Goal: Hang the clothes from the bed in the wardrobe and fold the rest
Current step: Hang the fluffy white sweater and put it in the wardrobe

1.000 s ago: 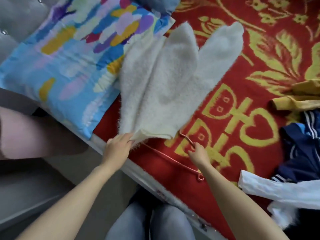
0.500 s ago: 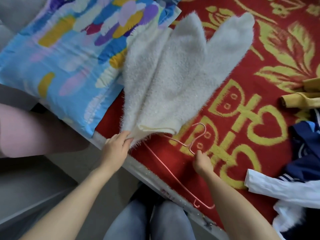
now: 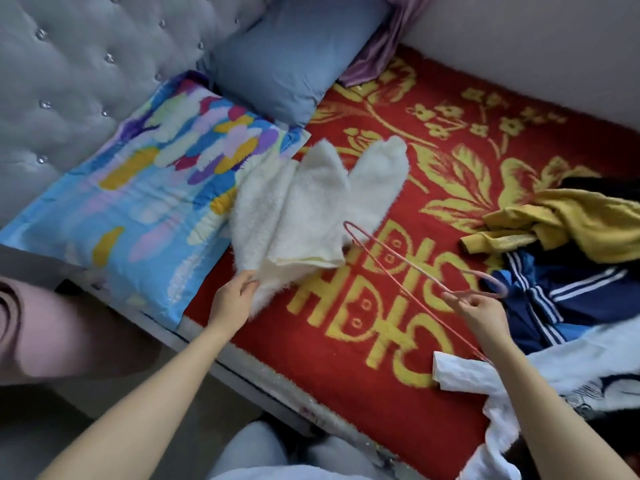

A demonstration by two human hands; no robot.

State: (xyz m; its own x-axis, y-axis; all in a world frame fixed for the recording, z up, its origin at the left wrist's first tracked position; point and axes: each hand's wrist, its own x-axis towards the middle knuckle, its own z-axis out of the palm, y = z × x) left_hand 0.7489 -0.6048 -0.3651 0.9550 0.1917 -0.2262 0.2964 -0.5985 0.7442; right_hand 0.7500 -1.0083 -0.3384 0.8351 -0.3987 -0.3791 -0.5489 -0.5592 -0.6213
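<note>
A fluffy white garment [image 3: 311, 206] lies folded on the red and yellow bedspread [image 3: 363, 327], partly over a colourful pillow [image 3: 145, 202]. My left hand [image 3: 232, 299] pinches its lower corner near the bed's edge. My right hand [image 3: 481, 310] grips a thin pink wire hanger [image 3: 398, 261] at the neck below its hook, held above the bedspread, one end pointing toward the white garment. At the right lies a heap of clothes: a mustard yellow top [image 3: 568, 220], a navy garment with white stripes [image 3: 561, 296] and a white shirt [image 3: 519, 382].
A grey tufted headboard [image 3: 79, 81] stands at the upper left, with a blue pillow [image 3: 287, 60] and purple cloth [image 3: 381, 43] against it. A pale wall [image 3: 536, 53] borders the bed's far side. My knees in jeans [image 3: 259, 452] are against the bed's edge.
My right hand has lifted the pink hanger off the bedspread and carried it to the right, turning it. My left hand stays on the white garment's corner. The view has pulled back.
</note>
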